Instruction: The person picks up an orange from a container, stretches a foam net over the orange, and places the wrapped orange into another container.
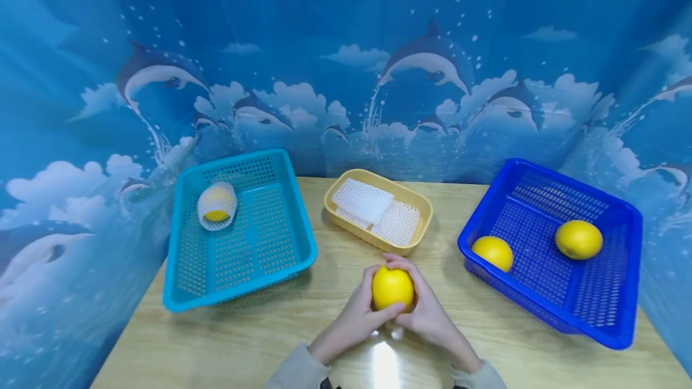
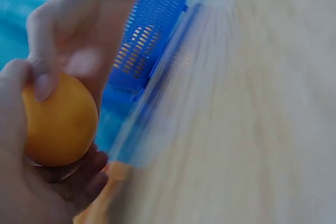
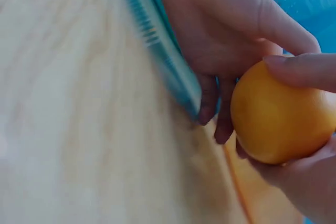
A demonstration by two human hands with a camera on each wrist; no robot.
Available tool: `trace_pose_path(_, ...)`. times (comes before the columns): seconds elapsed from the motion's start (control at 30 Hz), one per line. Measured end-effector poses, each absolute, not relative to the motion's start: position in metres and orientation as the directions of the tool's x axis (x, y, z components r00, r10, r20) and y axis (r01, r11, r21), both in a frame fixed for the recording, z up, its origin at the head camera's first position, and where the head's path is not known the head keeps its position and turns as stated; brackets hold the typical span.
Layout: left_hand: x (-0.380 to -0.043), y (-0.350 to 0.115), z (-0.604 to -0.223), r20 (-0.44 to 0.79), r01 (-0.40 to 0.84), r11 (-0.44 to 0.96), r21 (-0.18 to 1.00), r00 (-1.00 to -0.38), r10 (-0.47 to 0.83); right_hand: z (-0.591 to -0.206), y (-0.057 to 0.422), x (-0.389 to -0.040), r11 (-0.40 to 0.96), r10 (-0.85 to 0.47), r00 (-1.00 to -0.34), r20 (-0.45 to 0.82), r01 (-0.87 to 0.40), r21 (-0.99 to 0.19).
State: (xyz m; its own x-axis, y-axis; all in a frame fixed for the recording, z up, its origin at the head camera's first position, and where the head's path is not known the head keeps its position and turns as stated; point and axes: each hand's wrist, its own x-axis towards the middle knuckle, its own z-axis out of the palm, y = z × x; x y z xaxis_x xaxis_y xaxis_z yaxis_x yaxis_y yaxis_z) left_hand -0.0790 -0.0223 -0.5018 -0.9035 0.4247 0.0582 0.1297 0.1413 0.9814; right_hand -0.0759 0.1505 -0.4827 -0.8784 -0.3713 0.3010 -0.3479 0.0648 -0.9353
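Observation:
Both hands hold one round orange (image 1: 392, 288) just above the table, in front of the small yellow basket. My left hand (image 1: 361, 311) curls round its left side and my right hand (image 1: 429, 311) round its right, thumbs on the near face. The left wrist view shows the same fruit, the orange (image 2: 60, 121), between the two palms, and so does the right wrist view, the orange (image 3: 281, 114). White foam nets (image 1: 367, 200) lie flat in the yellow basket (image 1: 424, 221). Two more oranges (image 1: 578, 239) sit in the blue basket (image 1: 551, 311).
A teal basket (image 1: 243, 290) stands on the left, with an orange in a foam net (image 1: 217, 206) at its far left. The wooden table (image 1: 232, 341) meets a dolphin-printed curtain (image 1: 303, 47) behind the baskets.

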Motion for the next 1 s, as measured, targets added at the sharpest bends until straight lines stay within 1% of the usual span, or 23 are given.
trace_pose_path(0.13, -0.081, -0.026, -0.514, 0.059, 0.102, 0.078, 0.992, -0.900, 0.432, -0.496, 0.150, -0.081, -0.035, -0.396, -0.853, 0.341, -0.357, -0.934)
trace_pose_path(0.27, -0.082, -0.030, -0.520, 0.063, 0.100, 0.061, 0.993, -0.895, 0.442, -0.508, 0.151, -0.084, -0.123, -0.402, -0.834, 0.378, -0.360, -0.925)
trace_pose_path(0.5, -0.082, -0.034, -0.519, 0.070, 0.135, 0.106, 0.985, -0.880, 0.469, -0.521, 0.153, -0.084, -0.323, -0.428, -0.796, 0.428, -0.308, -0.895)
trace_pose_path(0.67, -0.083, -0.035, -0.520, 0.093, 0.178, 0.137, 0.974, -0.876, 0.473, -0.522, 0.153, -0.085, -0.419, -0.427, -0.757, 0.495, -0.320, -0.850)
trace_pose_path(0.83, -0.084, -0.035, -0.522, 0.158, 0.250, 0.132, 0.959, -0.862, 0.482, -0.520, 0.151, -0.086, -0.453, -0.397, -0.729, 0.557, -0.372, -0.810)
trace_pose_path(1.0, -0.083, -0.035, -0.524, 0.187, 0.285, 0.136, 0.949, -0.854, 0.486, -0.517, 0.151, -0.084, -0.438, -0.383, -0.732, 0.564, -0.394, -0.808)
